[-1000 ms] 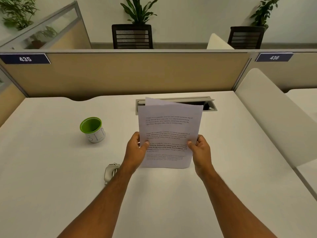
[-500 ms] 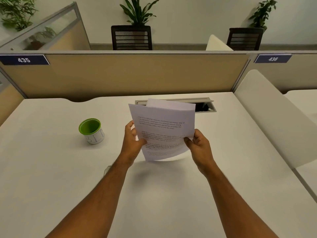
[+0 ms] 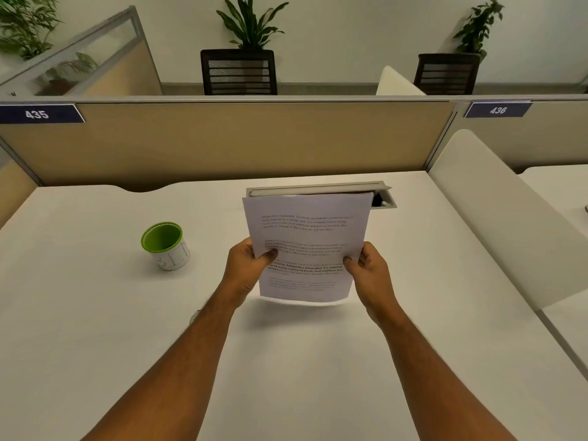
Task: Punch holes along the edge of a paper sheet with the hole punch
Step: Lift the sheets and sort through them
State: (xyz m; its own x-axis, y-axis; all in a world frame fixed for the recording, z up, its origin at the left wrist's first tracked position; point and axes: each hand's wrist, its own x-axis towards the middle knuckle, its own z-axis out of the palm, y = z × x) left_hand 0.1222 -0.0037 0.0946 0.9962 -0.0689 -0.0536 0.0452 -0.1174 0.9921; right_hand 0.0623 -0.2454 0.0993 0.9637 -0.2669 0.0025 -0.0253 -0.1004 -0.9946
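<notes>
A white paper sheet (image 3: pixel 307 243) with printed text is held upright above the white desk (image 3: pixel 95 313), its lower edge off the surface. My left hand (image 3: pixel 248 265) pinches its left edge and my right hand (image 3: pixel 370 270) pinches its right edge. More than one sheet may be stacked; a second edge shows at the bottom. The hole punch is almost wholly hidden behind my left forearm; only a pale sliver (image 3: pixel 193 318) shows beside the wrist.
A green-lined white cup (image 3: pixel 165 246) stands to the left of the paper. A grey cable hatch (image 3: pixel 321 187) is set in the desk behind the sheet. Tan partitions (image 3: pixel 222 141) close the back; a white divider (image 3: pixel 496 224) runs along the right.
The paper was tilted to the left half a second ago and is now squared up and facing me. My left forearm has covered the hole punch.
</notes>
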